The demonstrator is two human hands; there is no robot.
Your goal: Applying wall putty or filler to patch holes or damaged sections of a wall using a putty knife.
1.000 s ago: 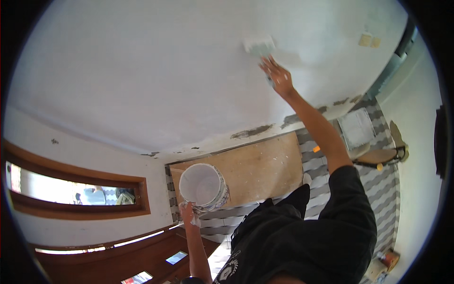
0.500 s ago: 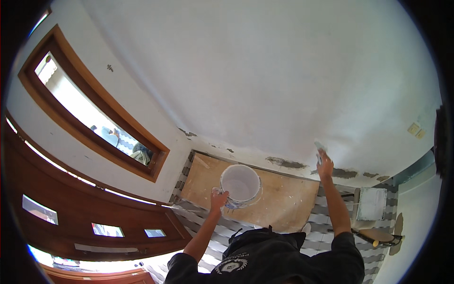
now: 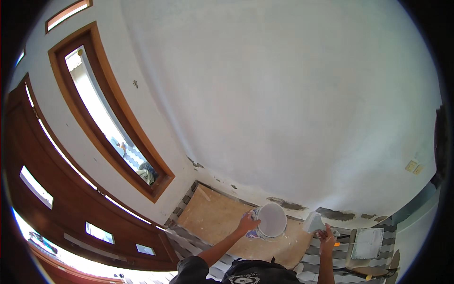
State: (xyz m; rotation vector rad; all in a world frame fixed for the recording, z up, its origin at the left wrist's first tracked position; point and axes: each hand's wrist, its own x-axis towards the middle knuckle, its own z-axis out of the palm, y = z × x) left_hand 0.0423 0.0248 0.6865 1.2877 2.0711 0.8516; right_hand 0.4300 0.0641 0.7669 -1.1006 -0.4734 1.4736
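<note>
My wide-bladed scraper [image 3: 312, 221] is just right of the white bucket [image 3: 280, 215], blade up. It has come down from higher on the wall [image 3: 283, 104] and now seems clear of it, so I judge this a break in the strokes.

My right hand [image 3: 325, 236], right of the bucket, is closed around the scraper's handle, fingers curled, open only as far as the grip needs. My left hand [image 3: 247, 223] is clamped on the bucket's left edge, tilting its mouth up toward me; I cannot tell how much is inside.

Below the bucket lies a tan board [image 3: 208, 210]; beyond it, a bare grey patch [image 3: 335, 214] marks the wall's foot. Well left of it stands the brown window frame [image 3: 126, 124].
</note>
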